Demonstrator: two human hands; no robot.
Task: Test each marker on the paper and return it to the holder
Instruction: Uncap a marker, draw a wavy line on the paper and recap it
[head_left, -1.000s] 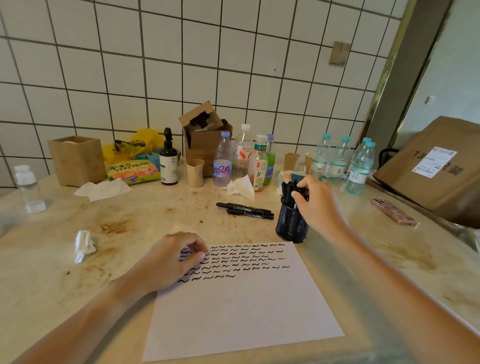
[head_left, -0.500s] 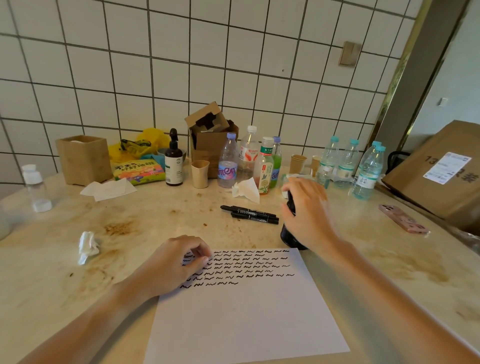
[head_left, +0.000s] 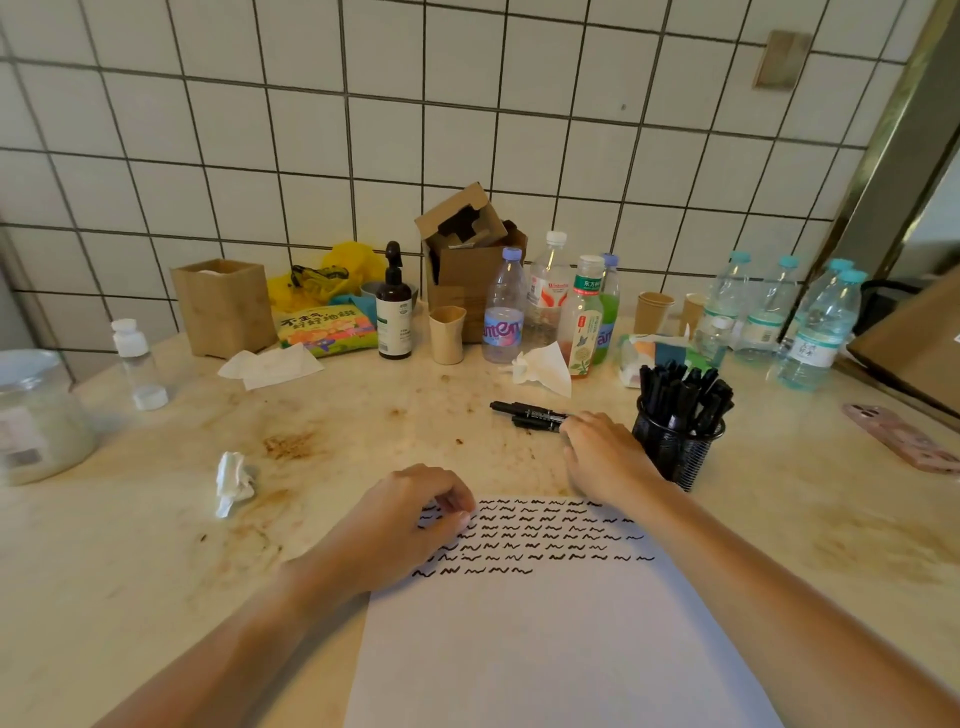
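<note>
White paper sheet (head_left: 545, 649) flat on a stained marble table (head_left: 156, 545), near the front edge, its top part covered with rows of black squiggles (head_left: 540, 540). Left hand (head_left: 400, 525) resting knuckles-up on the sheet's upper left corner, fingers curled loosely under, tips on the paper, gripping nothing. Right hand (head_left: 605, 454) palm-down on the table just beyond the sheet's top edge, fingers stretched forward and close together, tips touching the near ends of two black markers (head_left: 527, 413) lying side by side; whether any finger curls round a marker, impossible to tell. Black mesh holder (head_left: 675, 447) upright just right of the right hand, packed with capped black markers (head_left: 683, 387) standing on end.

Behind, along a white tiled wall: an open cardboard box (head_left: 467, 260), a dark pump bottle (head_left: 394, 306), a beige cup (head_left: 447, 332), several plastic drink bottles (head_left: 550, 306), paper cups (head_left: 653, 309) and clear water bottles (head_left: 815, 322). A wooden box (head_left: 223, 306) and a colourful snack bag (head_left: 324, 327) to the left. Crumpled tissue (head_left: 234, 480) left of the sheet, another tissue (head_left: 543, 366) beyond the loose markers. Pink phone (head_left: 904, 436) at far right.
</note>
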